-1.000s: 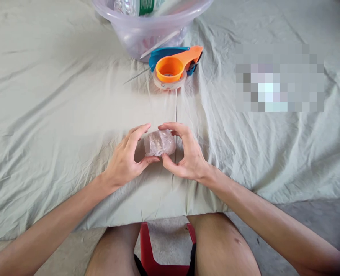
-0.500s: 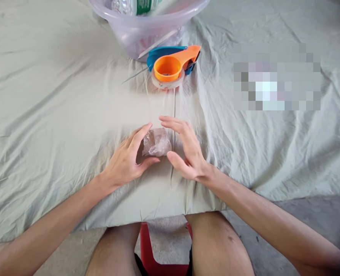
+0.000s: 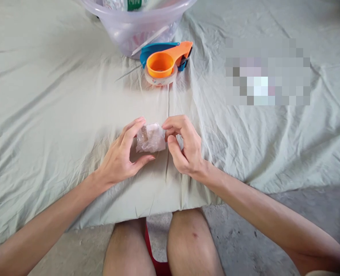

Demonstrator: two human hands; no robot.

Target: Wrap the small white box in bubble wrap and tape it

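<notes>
A small wrapped bundle (image 3: 151,138), something brownish inside crinkled clear film, lies on the sheet (image 3: 58,115) that covers the desk, near the front edge and about midway along it. Its long axis runs left to right, so one end faces each hand.

The left hand (image 3: 121,157) cups the bundle's left end: the fingers arch over the top and the thumb reaches under the near side, touching the film in a loose grip. The right hand (image 3: 185,147) sits at the right end, thumb and forefinger pinched together on the edge of the film there, the other fingers curled. Both hands touch the bundle; the left covers more of it, while the right holds only the wrap's margin.

Farther back, toward the middle of the desk's far edge, a tape dispenser (image 3: 164,63) in orange and blue rests on the sheet with its roll of clear tape underneath. Just behind it stands a clear basin (image 3: 129,27), touching or nearly touching the dispenser. A blurred patch lies to the right, well apart from the hands.
</notes>
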